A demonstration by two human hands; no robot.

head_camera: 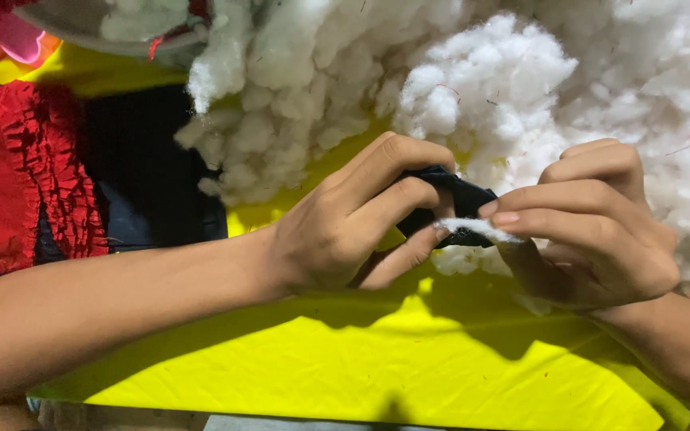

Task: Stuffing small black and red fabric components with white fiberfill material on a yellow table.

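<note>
**Op:** Forearms first, they're sitting closest to the lens. Mine on the left is coming in from 8 o'clock, the other from 4 o'clock. Both are crossing the yellow sheet (345, 367) that's covering the work surface.

**QA:** Left hand state?

**Op:** Left hand (353, 219) is curling closed around a small black fabric piece (461, 195), fingers wrapping over its top and thumb tucking under. That piece is sitting dead centre of the view, right between my two hands.

**QA:** Right hand?

**Op:** Right hand (600, 223) is pinching a thin wisp of white stuffing (477, 229), fingertips pressing together on it. The wisp is touching the lower edge of the black piece, at about 3 o'clock from my left hand.

**QA:** Is the wisp going inside the fabric?

**Op:** I can't tell; the fingers are hiding the opening, if one is there.

**QA:** Surroundings, quick.

**Op:** Big stuffing heap (521, 80) is filling 12 to 3 o'clock, lying just behind the hands and touching the right one. Tiny red threads are speckling it. Red ruffled cloth (17, 168) is lying at 9 o'clock, with dark cloth (145, 168) just beside it toward centre. A grey rim is showing at 11 o'clock, partly buried in the fluff.
</note>
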